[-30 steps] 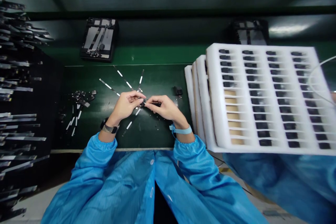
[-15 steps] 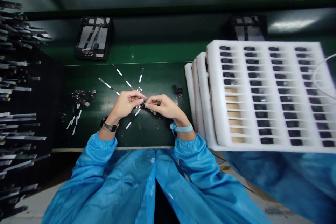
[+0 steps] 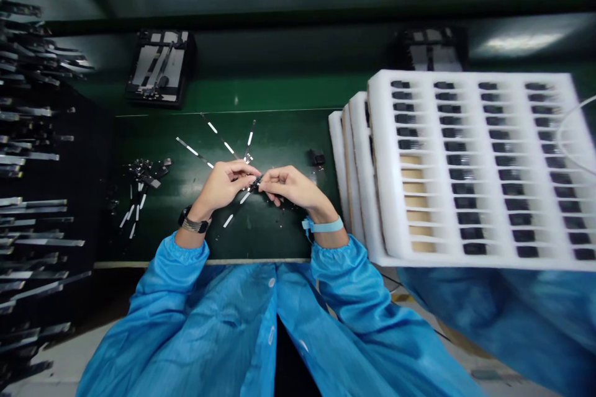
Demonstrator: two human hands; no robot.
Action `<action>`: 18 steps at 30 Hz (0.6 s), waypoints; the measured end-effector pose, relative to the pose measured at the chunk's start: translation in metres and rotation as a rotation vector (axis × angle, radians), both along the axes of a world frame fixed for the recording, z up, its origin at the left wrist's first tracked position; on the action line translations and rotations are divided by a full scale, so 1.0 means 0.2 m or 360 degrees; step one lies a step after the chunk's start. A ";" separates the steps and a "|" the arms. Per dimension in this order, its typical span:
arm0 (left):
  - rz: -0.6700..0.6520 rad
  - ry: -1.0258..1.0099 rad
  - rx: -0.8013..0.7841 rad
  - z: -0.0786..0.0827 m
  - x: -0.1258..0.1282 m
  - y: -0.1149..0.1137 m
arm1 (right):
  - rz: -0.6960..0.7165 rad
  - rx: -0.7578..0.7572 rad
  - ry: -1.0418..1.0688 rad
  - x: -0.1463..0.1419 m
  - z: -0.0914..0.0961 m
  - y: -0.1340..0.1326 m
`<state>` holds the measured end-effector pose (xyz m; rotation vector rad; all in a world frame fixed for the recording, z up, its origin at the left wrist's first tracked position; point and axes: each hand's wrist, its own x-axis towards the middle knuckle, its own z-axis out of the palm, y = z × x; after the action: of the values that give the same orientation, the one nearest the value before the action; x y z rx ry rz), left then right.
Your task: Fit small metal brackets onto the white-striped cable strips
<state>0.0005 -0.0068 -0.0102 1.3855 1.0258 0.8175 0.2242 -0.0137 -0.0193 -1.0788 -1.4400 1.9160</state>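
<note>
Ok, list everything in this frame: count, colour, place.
bench: one, green, centre
small part: one, dark, mid-bench
loose strips: several, black-and-white, around the small part
parts pile: one, mostly black, bench left
small block: one, black, bench right
boxes: two, black and grey, back left and back right
foam tray: one, white, right
tray pieces: many, black, foam tray slots
foam slabs: several, white, along foam tray's left edge
side strips: many, silver and black, far left
cable: one, white, over foam tray's right side
watch: one, dark, left wrist
wristband: one, light blue, right wrist
coat: one, blue, bottom
left hand: one, bare, centre
right hand: one, bare, centre
</note>
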 end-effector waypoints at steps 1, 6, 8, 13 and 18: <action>0.0002 0.0039 0.0031 0.00 0.00 0.00 | -0.0006 -0.0012 -0.0003 0.00 0.00 0.00; 0.0024 0.0177 0.0161 0.02 0.01 -0.02 | -0.0052 -0.0057 0.0009 -0.01 -0.01 -0.01; 0.0034 0.0226 0.0193 0.03 0.01 -0.02 | -0.0066 -0.0080 0.0004 -0.02 -0.01 -0.01; 0.0064 0.0272 0.0259 0.04 0.01 -0.03 | -0.0116 -0.0093 0.0024 -0.03 -0.01 -0.01; 0.0053 0.0165 0.0167 0.02 0.00 -0.02 | -0.0088 -0.0099 0.0082 -0.02 0.00 -0.01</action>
<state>0.0009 -0.0111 -0.0067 1.5165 1.1014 0.8414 0.2208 -0.0152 -0.0203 -1.0777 -1.3174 1.9470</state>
